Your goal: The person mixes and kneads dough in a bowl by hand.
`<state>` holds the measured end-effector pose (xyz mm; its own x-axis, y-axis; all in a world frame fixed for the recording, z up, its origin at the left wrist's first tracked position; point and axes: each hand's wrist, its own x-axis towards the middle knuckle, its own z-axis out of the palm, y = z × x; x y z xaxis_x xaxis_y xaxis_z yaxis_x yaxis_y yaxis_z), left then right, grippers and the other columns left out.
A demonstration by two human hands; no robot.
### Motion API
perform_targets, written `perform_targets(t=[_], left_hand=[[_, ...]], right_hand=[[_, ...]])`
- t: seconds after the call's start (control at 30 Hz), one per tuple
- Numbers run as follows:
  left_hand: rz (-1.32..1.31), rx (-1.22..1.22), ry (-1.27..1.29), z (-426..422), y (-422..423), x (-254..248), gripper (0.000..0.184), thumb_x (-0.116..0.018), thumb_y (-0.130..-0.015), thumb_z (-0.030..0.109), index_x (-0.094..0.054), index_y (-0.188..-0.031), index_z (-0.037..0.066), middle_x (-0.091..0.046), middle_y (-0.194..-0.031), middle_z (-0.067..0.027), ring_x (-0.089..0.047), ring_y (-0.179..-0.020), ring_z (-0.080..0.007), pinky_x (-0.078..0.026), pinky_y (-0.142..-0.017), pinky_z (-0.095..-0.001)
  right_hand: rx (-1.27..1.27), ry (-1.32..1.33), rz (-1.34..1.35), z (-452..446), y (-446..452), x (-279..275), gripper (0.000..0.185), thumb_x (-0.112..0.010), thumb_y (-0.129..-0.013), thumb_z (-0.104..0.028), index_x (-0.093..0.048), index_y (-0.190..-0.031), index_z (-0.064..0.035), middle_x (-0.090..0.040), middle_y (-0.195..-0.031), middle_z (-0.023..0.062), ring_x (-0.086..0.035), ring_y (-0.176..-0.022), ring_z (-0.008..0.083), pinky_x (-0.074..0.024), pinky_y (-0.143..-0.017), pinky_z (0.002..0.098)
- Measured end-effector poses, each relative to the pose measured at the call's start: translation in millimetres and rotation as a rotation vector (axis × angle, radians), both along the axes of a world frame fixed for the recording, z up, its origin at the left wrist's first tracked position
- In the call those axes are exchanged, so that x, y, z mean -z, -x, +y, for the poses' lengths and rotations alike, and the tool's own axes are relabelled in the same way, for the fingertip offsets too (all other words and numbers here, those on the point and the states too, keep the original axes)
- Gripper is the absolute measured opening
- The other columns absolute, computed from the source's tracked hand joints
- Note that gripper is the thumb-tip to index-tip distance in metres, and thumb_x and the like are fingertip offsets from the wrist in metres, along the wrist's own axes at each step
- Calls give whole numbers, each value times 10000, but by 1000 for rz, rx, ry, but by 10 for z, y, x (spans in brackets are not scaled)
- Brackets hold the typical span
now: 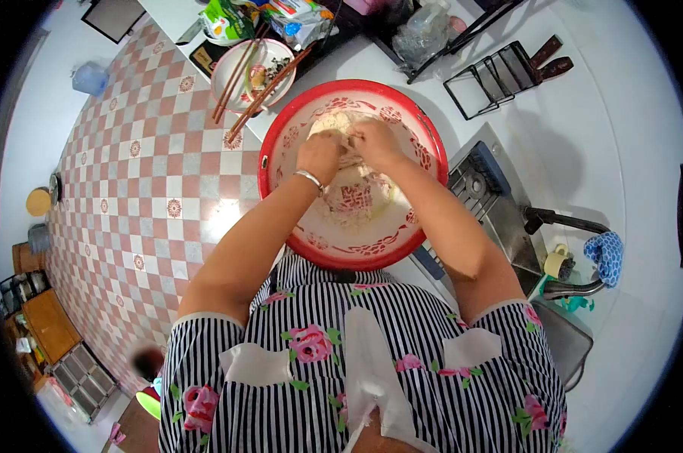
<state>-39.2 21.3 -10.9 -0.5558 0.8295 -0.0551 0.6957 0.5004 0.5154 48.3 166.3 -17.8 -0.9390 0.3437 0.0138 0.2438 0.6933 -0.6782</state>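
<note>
A large red-rimmed enamel basin (428,136) with red patterns sits in front of my body. A pale, rough lump of dough (331,123) lies toward its far side, with loose floury bits on the basin floor nearer me. My left hand (320,156), a silver bracelet at its wrist, presses on the dough with its fingers curled in. Beside it, my right hand (375,142) is closed on the dough too, the knuckles facing up. Stretched, sticky dough shows between the two hands. Both sets of fingertips are partly hidden.
Left of the basin, a bowl (219,75) holds food scraps, with chopsticks (270,90) across it. Snack packets (228,21) lie behind. On the right are a knife rack (500,75), a sink (508,234), and a tap (568,217) with a blue cloth (604,257).
</note>
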Motion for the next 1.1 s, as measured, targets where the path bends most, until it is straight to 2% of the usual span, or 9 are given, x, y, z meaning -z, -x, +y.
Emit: perform_targets(t=[0.07, 0.17, 0.27, 0.4, 0.5, 0.7, 0.87, 0.97, 1.1], left_hand=[[-167, -24, -9, -217, 25, -30, 248, -548, -864, 236, -642, -1028, 76, -654, -909, -221, -657, -805, -364, -520, -754, -460], [-126, -7, 337, -659, 58, -402, 293, -522, -872, 219, -631, -1079, 42, -651, -948, -221, -647, -885, -357, -522, -781, -438], [300, 137, 510, -691, -196, 20, 321, -519, -860, 185, -612, -1087, -23, -626, -1037, -210, -609, -981, -342, -510, -826, -414], [296, 379, 662, -619, -448, 225, 336, -537, -830, 137, -567, -1104, -56, -574, -1106, -202, -553, -1044, -317, -473, -915, -396], [120, 267, 606, -602, -705, 648, 341, -551, -820, 115, -559, -1112, -61, -592, -1099, -233, -578, -1048, -346, -484, -902, -412], [-317, 140, 511, -493, -947, 268, 316, -583, -815, 127, -600, -1092, -25, -647, -1034, -256, -637, -974, -395, -500, -845, -459], [-302, 87, 296, -527, -881, 638, 169, -594, -789, 109, -698, -895, 28, -673, -880, -224, -660, -862, -372, -514, -778, -435], [-297, -27, 172, -403, -687, 0, 171, -610, -761, 88, -713, -889, 42, -670, -844, -225, -667, -812, -356, -516, -739, -421], [-260, -90, -128, -187, -350, -106, 224, -662, -729, 80, -728, -944, 74, -677, -838, -211, -671, -757, -331, -525, -705, -408]], right_hand=[[-32, 250, -94, 213, -199, 19, 185, -519, -830, -73, -687, -907, -63, -641, -883, 192, -637, -886, 334, -501, -784, 428], [119, -234, -335, 231, -696, -181, 206, -504, -845, -93, -693, -911, -44, -646, -899, 174, -639, -908, 317, -512, -766, 412], [147, -402, -540, -20, -942, 154, 210, -505, -851, -108, -684, -885, -4, -645, -915, 173, -631, -933, 320, -508, -763, 411], [164, -442, -572, -420, -958, 305, 217, -527, -839, -103, -648, -951, 38, -630, -939, 205, -620, -951, 352, -510, -833, 422], [109, -287, -615, -650, -1088, 351, 214, -566, -803, -87, -641, -953, 46, -631, -988, 216, -620, -976, 369, -517, -822, 434], [-40, -39, -620, -868, -1042, 203, 176, -620, -736, -64, -645, -859, 60, -649, -942, 260, -639, -922, 407, -518, -807, 465], [101, 94, -520, -904, -967, 126, 137, -614, -741, -52, -671, -836, 29, -646, -887, 270, -644, -855, 406, -503, -773, 479], [161, 108, -424, -722, -821, -55, 132, -627, -734, -53, -683, -843, -6, -648, -853, 256, -640, -822, 404, -494, -739, 482], [250, 146, -111, -488, -517, -324, 125, -657, -718, -76, -689, -837, -48, -650, -792, 219, -638, -800, 391, -494, -718, 474]])
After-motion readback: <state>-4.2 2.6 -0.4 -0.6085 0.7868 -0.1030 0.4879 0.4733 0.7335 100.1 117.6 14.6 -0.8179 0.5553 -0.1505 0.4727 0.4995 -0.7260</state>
